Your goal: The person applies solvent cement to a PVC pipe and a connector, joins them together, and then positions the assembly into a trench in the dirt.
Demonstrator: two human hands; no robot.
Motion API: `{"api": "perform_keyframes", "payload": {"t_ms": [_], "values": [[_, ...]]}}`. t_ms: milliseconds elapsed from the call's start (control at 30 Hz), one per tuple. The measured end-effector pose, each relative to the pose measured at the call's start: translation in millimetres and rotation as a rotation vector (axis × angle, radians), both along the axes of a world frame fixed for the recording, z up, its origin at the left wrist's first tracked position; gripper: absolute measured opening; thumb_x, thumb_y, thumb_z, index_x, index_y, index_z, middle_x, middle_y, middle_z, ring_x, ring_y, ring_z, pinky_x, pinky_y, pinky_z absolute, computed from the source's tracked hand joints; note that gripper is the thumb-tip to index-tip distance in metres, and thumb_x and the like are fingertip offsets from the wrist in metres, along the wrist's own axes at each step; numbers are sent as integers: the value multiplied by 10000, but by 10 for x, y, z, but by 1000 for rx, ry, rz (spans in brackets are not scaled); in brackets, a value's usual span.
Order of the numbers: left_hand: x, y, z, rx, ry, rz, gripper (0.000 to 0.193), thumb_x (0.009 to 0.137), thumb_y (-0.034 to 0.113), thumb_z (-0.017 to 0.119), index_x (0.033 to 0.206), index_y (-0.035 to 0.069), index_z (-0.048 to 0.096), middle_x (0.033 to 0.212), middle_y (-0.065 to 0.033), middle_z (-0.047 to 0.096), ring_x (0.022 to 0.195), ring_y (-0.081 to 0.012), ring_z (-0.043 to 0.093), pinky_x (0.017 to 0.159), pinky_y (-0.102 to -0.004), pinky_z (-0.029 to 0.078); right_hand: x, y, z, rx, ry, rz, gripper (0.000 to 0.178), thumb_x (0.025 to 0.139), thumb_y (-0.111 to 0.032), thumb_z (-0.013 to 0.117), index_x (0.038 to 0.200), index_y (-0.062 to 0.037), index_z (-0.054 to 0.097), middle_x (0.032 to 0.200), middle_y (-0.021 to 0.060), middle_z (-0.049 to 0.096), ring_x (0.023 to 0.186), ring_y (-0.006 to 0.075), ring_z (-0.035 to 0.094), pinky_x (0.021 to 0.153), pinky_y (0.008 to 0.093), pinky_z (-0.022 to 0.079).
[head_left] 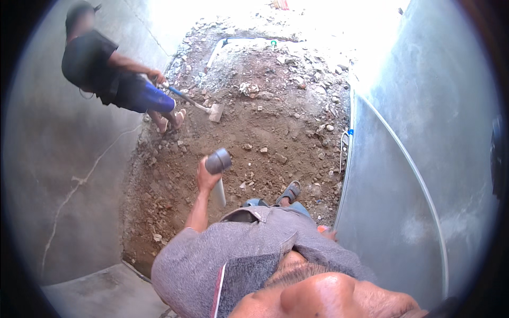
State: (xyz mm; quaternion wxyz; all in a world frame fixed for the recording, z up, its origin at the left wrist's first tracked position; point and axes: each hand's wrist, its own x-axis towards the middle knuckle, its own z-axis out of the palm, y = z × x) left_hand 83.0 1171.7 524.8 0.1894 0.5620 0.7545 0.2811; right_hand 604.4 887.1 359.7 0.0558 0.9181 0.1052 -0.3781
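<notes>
Two gray walls take up the most room: the right wall (pixel 450 138), with a long pale line curving down it, and the left wall (pixel 69 143), marked by a light, crooked streak. Between them runs a floor of brown dirt (pixel 265 130) strewn with stones and rubble. The person's gray shirt (pixel 207 259) fills much of the lower middle. At the upper left a co-worker (pixel 93 63) in a dark top and blue shorts stands by the left wall, gripping a hoe (pixel 185 98) whose blade is down at the dirt. A thin white pipe (pixel 344 185) runs along the foot of the right wall.

The left hand (pixel 204 177) is closed around a white tube (pixel 219 194) — held tilted above the dirt, in front of the shirt and left of center — with a wide gray end piece (pixel 218 160) at its top. One dark sandal (pixel 289 192) shows on a foot beyond the shirt. The right hand (pixel 331 235) is mostly hidden behind the shirt, beside a small orange-red thing (pixel 322 228); whether it grips this, or how far open it is, I cannot tell. Smallest is a blue band (pixel 348 132) on the wall-side pipe.
</notes>
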Motion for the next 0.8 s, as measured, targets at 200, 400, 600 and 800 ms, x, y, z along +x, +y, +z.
{"api": "perform_keyframes", "payload": {"t_ms": [200,400,600,800], "values": [[314,-330,-386,-470,16,204,808,515,212,805,1242,95,473,1169,-158,575,1123,-339,551,953,-434,447,767,2798,1281,108,28,294,1151,576,-522,814,1470,-229,151,1424,262,349,1304,436,378,1046,580,325],[879,372,-848,-649,-149,340,811,507,236,819,1211,58,457,1156,-176,562,1094,-325,560,917,-432,444,1332,4394,1437,197,-64,296,1067,604,-497,788,1442,-227,187,1380,249,377,1257,421,420,1008,599,338],[1167,2675,-1228,-470,-157,170,865,458,293,837,1202,52,468,1130,-210,601,1058,-363,586,909,-443,468,1372,4809,917,140,-76,129,1091,593,-482,799,1454,-212,186,1396,255,373,1284,426,390,1025,579,342],[1884,5950,-375,-295,-141,-253,782,531,211,803,1241,70,508,1151,-154,610,1083,-307,595,928,-387,477,1416,5021,530,-83,12,-152,1140,577,-519,812,1466,-179,184,1441,264,330,1333,428,340,1043,587,323]]}}
